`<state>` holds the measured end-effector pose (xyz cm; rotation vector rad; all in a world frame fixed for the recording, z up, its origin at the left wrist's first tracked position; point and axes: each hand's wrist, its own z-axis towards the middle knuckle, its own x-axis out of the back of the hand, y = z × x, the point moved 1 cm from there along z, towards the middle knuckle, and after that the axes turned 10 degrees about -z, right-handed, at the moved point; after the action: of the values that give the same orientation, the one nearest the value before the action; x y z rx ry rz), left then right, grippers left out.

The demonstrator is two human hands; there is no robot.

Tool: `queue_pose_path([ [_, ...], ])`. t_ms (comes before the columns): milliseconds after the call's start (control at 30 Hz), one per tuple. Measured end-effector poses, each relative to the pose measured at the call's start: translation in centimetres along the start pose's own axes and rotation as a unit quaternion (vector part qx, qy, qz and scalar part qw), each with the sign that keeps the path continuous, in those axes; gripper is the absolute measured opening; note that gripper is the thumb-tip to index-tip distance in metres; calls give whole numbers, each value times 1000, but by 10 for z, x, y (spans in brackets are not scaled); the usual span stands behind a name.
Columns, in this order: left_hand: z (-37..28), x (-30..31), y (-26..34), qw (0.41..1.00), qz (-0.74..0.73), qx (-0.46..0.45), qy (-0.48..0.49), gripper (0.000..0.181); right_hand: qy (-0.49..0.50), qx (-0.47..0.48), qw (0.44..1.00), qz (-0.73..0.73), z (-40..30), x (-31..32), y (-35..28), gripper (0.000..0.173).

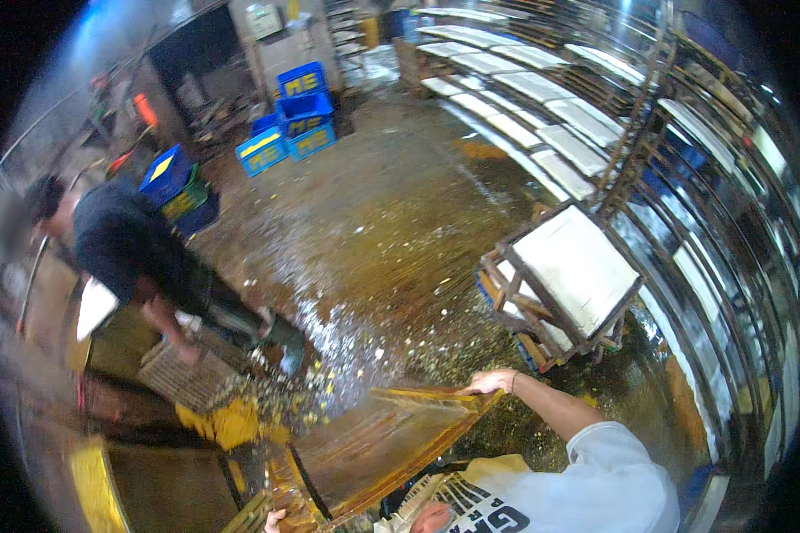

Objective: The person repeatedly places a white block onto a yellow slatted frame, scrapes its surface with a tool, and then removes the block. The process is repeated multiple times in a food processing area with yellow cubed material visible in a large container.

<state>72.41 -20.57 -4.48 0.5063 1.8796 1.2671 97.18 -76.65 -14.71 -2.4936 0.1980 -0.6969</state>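
Observation:
A large shallow wooden tray, stained yellow [387, 446], is tilted in front of me, held by its ends. One hand [493, 382], at the end of a bare arm from a pale shirt sleeve, grips the upper right corner of the tray; I take it as my right hand. My left hand [275, 521] holds the lower left end, mostly cut off by the picture's bottom edge. Left of the tray lies a yellow cloth [237, 423] beside a slatted wooden board [193, 366], which a bent-over co-worker [153, 246] touches with one hand.
Blue crates [307, 123] stand on the wet floor, which is strewn with pale scraps [333, 353]. At right is a stack of wooden frames with a white slab on top [577, 266], beside long racks of white trays [540, 126]. A wooden vat [167, 490] stands at lower left.

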Motion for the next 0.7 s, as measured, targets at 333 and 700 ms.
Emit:
queue_pose_path([
  [333,291,-421,-28,875,-134,441,-145,48,191,-157,935,253,-18,149,60,68],
  [700,427,-851,-63,827,11,411,-383,47,468,-39,738,486,72,203,174,50],
])
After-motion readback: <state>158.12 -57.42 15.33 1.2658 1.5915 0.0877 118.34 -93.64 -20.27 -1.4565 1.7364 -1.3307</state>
